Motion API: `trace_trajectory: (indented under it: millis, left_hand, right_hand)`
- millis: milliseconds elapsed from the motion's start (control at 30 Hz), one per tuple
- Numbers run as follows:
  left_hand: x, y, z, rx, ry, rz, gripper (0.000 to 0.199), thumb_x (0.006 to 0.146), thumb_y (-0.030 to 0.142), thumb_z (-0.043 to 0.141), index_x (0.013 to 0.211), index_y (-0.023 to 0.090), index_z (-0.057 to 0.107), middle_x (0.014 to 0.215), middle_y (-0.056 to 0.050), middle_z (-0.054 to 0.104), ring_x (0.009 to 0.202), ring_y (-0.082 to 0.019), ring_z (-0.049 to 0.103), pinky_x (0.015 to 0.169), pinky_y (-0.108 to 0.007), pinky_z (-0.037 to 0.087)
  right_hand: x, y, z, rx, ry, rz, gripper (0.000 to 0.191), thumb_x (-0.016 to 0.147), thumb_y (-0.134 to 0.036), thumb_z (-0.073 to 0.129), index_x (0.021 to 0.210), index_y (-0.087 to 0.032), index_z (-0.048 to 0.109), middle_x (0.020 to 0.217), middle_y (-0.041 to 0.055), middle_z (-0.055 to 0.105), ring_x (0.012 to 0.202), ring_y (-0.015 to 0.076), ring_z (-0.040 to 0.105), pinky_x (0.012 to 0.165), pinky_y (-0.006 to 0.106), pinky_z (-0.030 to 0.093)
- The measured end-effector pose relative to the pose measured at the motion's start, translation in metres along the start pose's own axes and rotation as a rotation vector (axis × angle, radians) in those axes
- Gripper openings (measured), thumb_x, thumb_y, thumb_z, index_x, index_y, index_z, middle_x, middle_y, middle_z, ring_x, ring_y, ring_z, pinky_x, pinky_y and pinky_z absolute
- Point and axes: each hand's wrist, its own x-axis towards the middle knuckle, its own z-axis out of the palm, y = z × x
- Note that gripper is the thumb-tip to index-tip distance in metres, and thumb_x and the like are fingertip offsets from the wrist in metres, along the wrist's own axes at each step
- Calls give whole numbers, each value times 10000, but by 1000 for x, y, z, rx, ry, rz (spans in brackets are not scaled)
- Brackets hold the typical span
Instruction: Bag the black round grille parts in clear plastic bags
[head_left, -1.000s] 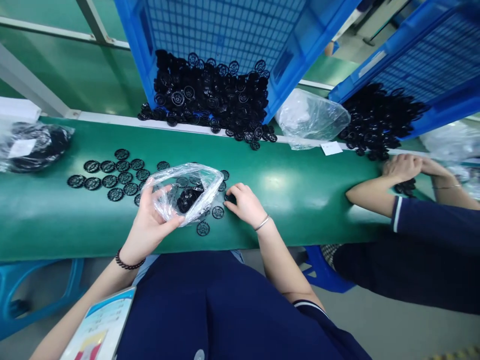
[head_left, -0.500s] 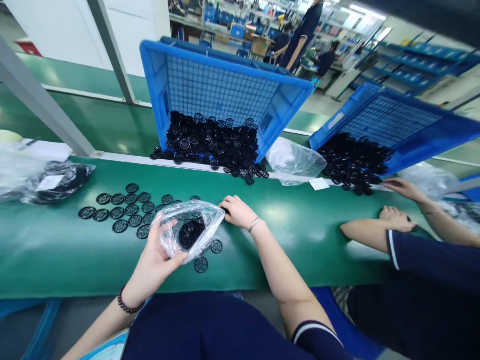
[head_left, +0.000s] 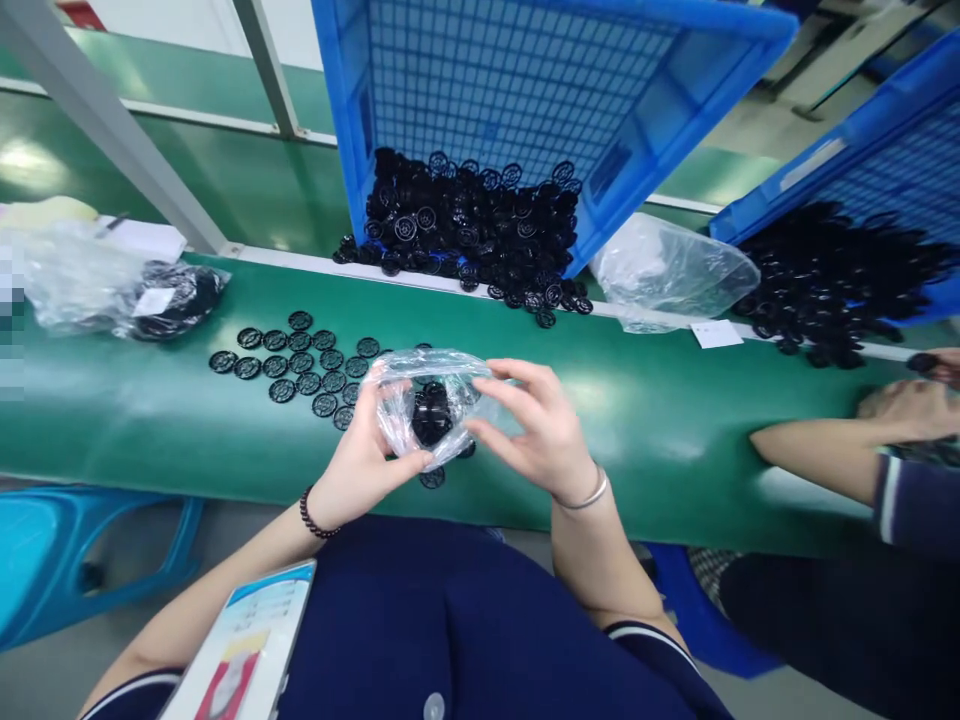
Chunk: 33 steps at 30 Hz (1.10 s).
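Note:
My left hand (head_left: 375, 425) is closed around the left side of a clear plastic bag (head_left: 396, 420), its thumb along the near rim. Inside the bag's mouth lies a bunch of black spoked discs (head_left: 433, 412). My right hand (head_left: 536, 425) is at the bag's right side, its fingertips and thumb on the film. Loose black discs (head_left: 301, 362) lie flat in rows on the green table left of the bag, some partly hidden behind it. Another black disc (head_left: 432, 478) rests just below the bag.
A tilted blue crate (head_left: 645, 140) spills black discs (head_left: 472, 220) at the table's back edge. Right of it are an empty clear bag (head_left: 671, 275), a white slip (head_left: 716, 334) and a second blue crate (head_left: 817, 165). Filled bags (head_left: 176, 298) lie left. A co-worker's hands (head_left: 911, 410) are far right.
My right hand, earlier holding something small and black beside the bag, has come onto the bag's right side. The view has tilted down and closer.

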Motion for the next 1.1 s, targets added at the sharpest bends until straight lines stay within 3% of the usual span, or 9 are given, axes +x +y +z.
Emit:
trace_trajectory:
  millis: [100, 200, 267, 333, 567, 700, 867, 1000, 1100]
  left_hand:
    - [2, -2, -7, -42, 61, -6, 1075, 665, 300, 843, 1497, 333, 164, 1445, -155, 389, 855, -163, 622, 713, -307, 576]
    - [4, -4, -10, -111, 102, -19, 1004, 654, 283, 854, 1462, 352, 263, 1417, -141, 422, 618, -49, 531, 591, -248, 547]
    - [6, -5, -9, -144, 108, -19, 964, 653, 273, 857, 1439, 360, 307, 1405, -128, 430, 610, -41, 527, 583, -235, 542]
    - [8, -5, -8, -151, 100, -9, 937, 651, 271, 860, 1421, 369, 335, 1401, -118, 432, 618, -45, 533, 573, -228, 538]
    - [8, -8, -10, -84, 109, 22, 893, 667, 328, 853, 1409, 394, 361, 1367, -98, 458, 604, -53, 531, 555, -234, 542]
    - [6, -10, -8, -39, 88, 27, 906, 680, 343, 841, 1428, 381, 332, 1373, -112, 462, 602, -52, 539, 564, -238, 548]
    - [1, -8, -3, 40, 62, 51, 969, 710, 342, 815, 1480, 358, 228, 1419, -142, 427, 653, -80, 580, 584, -252, 560]
    - [-3, -8, 1, 72, 36, 73, 964, 723, 329, 797, 1487, 300, 210, 1448, -151, 401, 1062, -251, 622, 758, -323, 595]
    - [-4, -9, 6, 42, -8, 88, 865, 751, 330, 772, 1455, 272, 272, 1457, -139, 407, 1280, -308, 503, 947, -406, 547]
  right_hand:
    - [-15, 28, 13, -29, 44, 210, 178, 875, -201, 594, 1051, -227, 602, 1041, 91, 622, 980, 230, 600, 748, 384, 569]
    - [-29, 58, 34, -47, -246, 296, 203, 851, -173, 584, 1052, -194, 602, 1104, 120, 631, 1067, 272, 573, 899, 469, 532]
    - [-35, 71, 49, -47, -431, 316, 297, 826, -173, 616, 1122, -173, 592, 1179, 135, 625, 1132, 295, 544, 982, 500, 486]
    - [-37, 75, 57, -65, -507, 359, 332, 828, -186, 625, 1158, -174, 588, 1161, 129, 638, 1133, 298, 540, 989, 497, 479]
    - [-46, 33, 30, -94, -608, 344, 344, 885, -188, 555, 1226, -200, 594, 1102, 125, 589, 1009, 268, 568, 894, 443, 530]
    - [-62, 11, 40, -40, -671, 262, 270, 878, -161, 562, 1130, -189, 656, 1124, 121, 597, 1004, 256, 557, 880, 422, 543]
    - [-62, 4, 26, 14, -534, 151, 256, 862, -105, 563, 1089, -170, 662, 1074, 113, 636, 984, 243, 572, 865, 425, 549]
    - [-32, -12, -7, 30, -108, 73, 314, 858, -160, 635, 1157, -254, 617, 1122, 79, 628, 1008, 226, 588, 817, 404, 555]
    - [-8, -18, -1, 8, -72, 10, 320, 896, -251, 623, 1214, -262, 586, 1185, 87, 623, 1097, 243, 581, 892, 436, 541]
